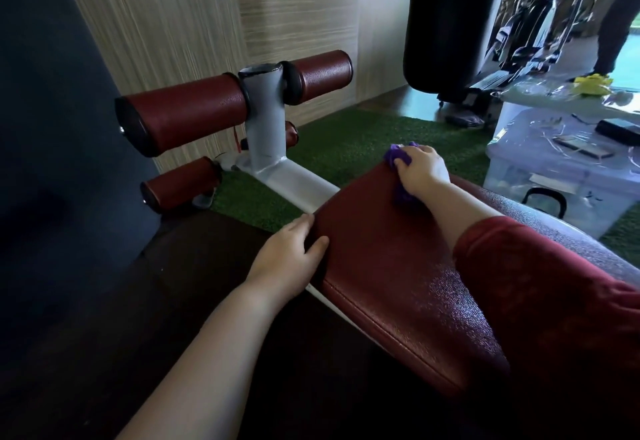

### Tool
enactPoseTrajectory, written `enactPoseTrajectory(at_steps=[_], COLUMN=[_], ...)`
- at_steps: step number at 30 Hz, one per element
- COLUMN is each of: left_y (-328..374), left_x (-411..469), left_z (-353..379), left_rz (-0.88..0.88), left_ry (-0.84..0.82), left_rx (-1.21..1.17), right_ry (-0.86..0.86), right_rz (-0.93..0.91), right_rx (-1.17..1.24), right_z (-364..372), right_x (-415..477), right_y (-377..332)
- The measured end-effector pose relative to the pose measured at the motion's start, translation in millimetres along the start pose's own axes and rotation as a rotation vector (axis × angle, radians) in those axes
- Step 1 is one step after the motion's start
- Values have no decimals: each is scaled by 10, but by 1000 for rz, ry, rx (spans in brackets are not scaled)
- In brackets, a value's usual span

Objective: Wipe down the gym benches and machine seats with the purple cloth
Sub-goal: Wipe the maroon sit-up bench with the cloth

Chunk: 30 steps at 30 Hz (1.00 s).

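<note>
Head view, and we're mid-wipe: the right hand (420, 169) clutches the bunched purple cloth (395, 156) and presses it onto the far corner of the dark red bench pad (381, 266). The left hand (289, 256) lies on the pad's left edge, fingers relaxed, bracing, holding nothing. By my read the foot end is being done; the next stroke calls for dragging the cloth back along the pad toward the body, left hand lifting clear. Beyond stand the red foam rollers (187, 114) on their white post (265, 121). A clear storage bin (554, 176) sits beside the bench, a black punching bag (446, 20) behind; neither blocks the pad.
</note>
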<state>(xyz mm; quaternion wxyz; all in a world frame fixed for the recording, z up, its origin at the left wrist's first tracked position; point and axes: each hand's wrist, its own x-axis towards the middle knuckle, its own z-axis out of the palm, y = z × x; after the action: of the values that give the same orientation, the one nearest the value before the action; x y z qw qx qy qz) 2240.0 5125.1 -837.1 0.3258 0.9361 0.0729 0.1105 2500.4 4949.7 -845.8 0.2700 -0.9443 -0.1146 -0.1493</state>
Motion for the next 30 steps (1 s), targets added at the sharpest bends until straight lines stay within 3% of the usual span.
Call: enactPoseTrajectory(at_steps=[3, 10, 14, 24, 30], left_y=[14, 120, 262, 475, 498], left_x=[-15, 12, 78, 275, 231], left_z=[-28, 42, 42, 351, 572], left_rz=[-30, -87, -6, 92, 125], left_ry=[-38, 38, 51, -30, -108], left_rx=[1, 3, -23, -7, 241], right_ry=[-35, -277, -347, -82, -9], right_rz=[36, -459, -544, -162, 120], right_rx=[-78, 27, 59, -62, -107], right_z=[-34, -411, -565, -247, -581], right_x=[-99, -1447, -1744, -488, -605], right_y=[-55, -371, -367, 46, 674])
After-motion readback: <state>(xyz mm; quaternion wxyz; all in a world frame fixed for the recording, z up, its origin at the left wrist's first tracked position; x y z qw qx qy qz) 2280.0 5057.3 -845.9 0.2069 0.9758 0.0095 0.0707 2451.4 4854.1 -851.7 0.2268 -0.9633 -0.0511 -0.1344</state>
